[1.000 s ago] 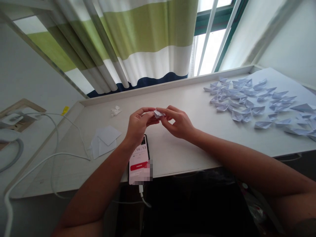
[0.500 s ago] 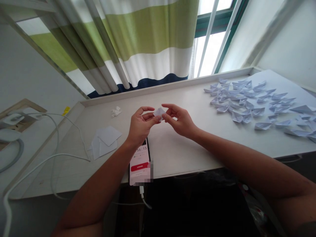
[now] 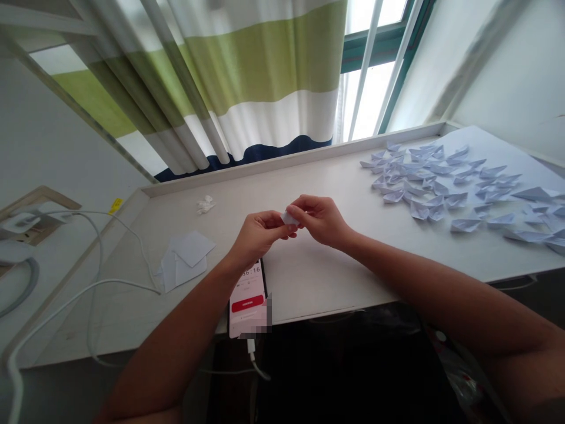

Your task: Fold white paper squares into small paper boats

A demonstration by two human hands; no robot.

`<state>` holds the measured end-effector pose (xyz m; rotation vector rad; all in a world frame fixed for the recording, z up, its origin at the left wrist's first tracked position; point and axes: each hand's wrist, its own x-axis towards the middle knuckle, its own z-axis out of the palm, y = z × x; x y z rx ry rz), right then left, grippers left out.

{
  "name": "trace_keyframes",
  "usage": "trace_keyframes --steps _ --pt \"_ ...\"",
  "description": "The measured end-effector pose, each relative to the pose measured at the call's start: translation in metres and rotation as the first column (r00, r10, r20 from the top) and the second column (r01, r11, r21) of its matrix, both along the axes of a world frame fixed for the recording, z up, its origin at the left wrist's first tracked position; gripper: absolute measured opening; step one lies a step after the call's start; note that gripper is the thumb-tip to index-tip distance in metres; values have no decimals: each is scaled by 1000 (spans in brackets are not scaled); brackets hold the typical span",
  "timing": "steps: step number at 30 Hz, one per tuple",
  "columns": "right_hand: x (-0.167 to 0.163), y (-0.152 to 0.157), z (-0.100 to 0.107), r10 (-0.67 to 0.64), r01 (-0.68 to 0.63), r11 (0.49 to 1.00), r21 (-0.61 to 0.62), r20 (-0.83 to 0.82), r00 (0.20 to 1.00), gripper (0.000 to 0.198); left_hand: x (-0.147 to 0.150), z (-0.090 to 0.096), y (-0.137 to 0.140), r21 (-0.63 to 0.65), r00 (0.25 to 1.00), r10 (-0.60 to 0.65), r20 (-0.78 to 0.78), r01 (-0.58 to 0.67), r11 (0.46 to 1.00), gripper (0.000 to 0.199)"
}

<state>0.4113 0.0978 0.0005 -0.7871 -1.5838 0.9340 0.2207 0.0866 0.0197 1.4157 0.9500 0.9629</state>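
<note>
A small folded piece of white paper [image 3: 289, 218] is pinched between both hands above the desk, mostly covered by the fingers. My left hand [image 3: 260, 232] grips its left side, thumb in front and fingers behind. From the other side my right hand [image 3: 321, 219] pinches the paper's upper right part with thumb and forefinger. Beneath my left wrist lies a phone [image 3: 247, 297] with a timer and a red button on its screen. Left of it rest several loose white paper sheets [image 3: 189, 259], partly overlapping.
Many folded paper boats [image 3: 424, 176] cover the right side of the white desk [image 3: 318, 282]. Crumpled white scraps [image 3: 205, 204] lie at the back left. White cables [image 3: 123, 282] run along the left edge from a power socket [image 3: 33, 224]. A striped curtain [image 3: 265, 65] hangs behind.
My right fingers, spread apart before, have closed onto the paper. Both hands have come down slightly and the left fingers have curled in behind it. The view has tilted a little.
</note>
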Motion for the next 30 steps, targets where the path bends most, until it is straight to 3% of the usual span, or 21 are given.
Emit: trace_keyframes --steps 7,15,20,24,30 --pt "5 2 0 126 -125 991 -52 23 992 53 -4 3 -1 -41 986 -159 -41 158 987 35" --pt "2 3 -1 155 -158 984 -84 -37 987 57 -4 0 1 -15 994 -87 -68 86 996 38" --pt "2 1 2 193 -196 974 -111 -40 980 51 -5 -3 1 35 984 -131 -121 136 990 38" --pt "3 4 2 146 -156 982 -104 -96 985 51 -5 -2 0 102 975 -137 -173 156 982 31" --pt "4 8 1 117 -162 959 -232 -198 973 54 -6 6 -2 99 982 -150 -110 161 982 30"
